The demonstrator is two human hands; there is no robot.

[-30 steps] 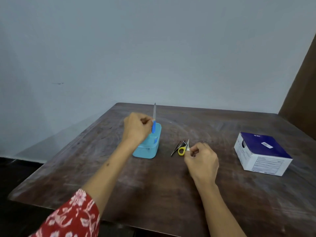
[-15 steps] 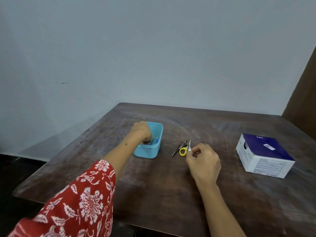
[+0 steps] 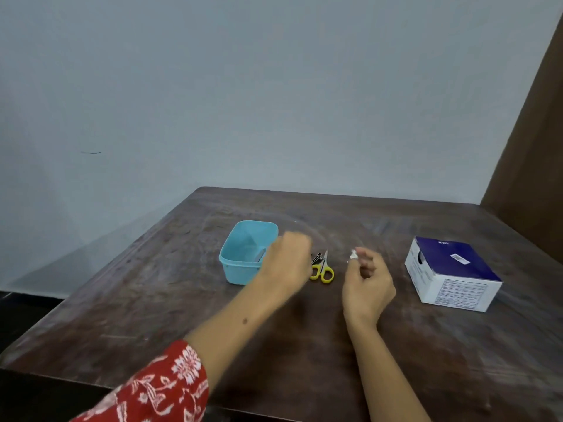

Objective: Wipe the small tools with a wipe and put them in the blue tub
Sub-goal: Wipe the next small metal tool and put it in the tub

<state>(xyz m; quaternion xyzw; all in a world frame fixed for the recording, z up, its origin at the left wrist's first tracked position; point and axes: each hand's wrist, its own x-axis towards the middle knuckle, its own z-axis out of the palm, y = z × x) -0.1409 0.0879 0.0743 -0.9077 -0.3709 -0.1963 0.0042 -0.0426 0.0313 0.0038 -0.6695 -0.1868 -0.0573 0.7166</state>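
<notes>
Her left hand (image 3: 288,263), blurred, grip unclear, hovers beside the yellow-handled scissors (image 3: 322,269); right hand (image 3: 367,281) pinches a wipe (image 3: 353,255).

Soft, even indoor light, moderately dim, with a cool bluish cast on the wall (image 3: 274,86). No hard shadows; only faint, diffuse darkening on the table (image 3: 304,345) beneath the forearms. Dull sheen and pale streaks across the far tabletop, without strong glare. Motion blur on the left hand (image 3: 288,263), fingers smeared; lighter blur on the right hand (image 3: 367,287). Box (image 3: 451,278) and scissors (image 3: 322,268) reasonably sharp. Wide-angle stretching toward the frame edges, table borders splayed outward. Bottom left corner nearly black.
</notes>
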